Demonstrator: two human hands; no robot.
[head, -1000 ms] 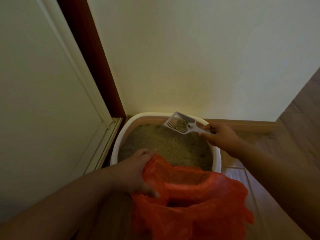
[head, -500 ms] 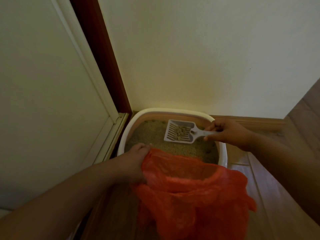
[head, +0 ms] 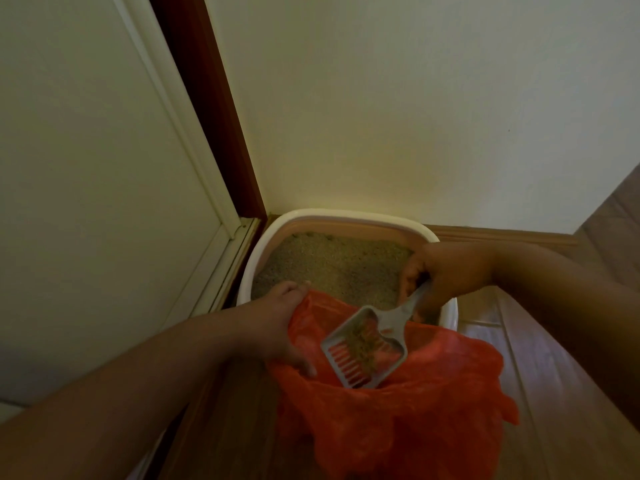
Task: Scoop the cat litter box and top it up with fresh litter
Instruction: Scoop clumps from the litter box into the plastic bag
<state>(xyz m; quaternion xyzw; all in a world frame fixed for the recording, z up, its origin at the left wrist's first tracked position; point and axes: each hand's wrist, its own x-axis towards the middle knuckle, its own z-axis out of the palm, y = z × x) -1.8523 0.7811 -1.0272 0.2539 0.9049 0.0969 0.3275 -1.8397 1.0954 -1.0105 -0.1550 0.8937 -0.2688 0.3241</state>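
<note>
Dumping step: right hand (head: 446,271) clamps the loaded scoop (head: 365,346) over the orange bag (head: 398,410) (left hand (head: 277,327) pinches its rim); next, tip.

White-rimmed litter box (head: 349,216) of tan litter (head: 332,263) in the corner; slotted grey scoop (head: 365,351), clump-laden, over orange bag (head: 415,410).

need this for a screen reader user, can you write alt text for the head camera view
The right hand holds a grey slotted plastic litter scoop, loaded with clumps, over an orange plastic bag held open by the left hand. Behind sits a white-rimmed litter box of sandy litter in a wall corner.
</note>
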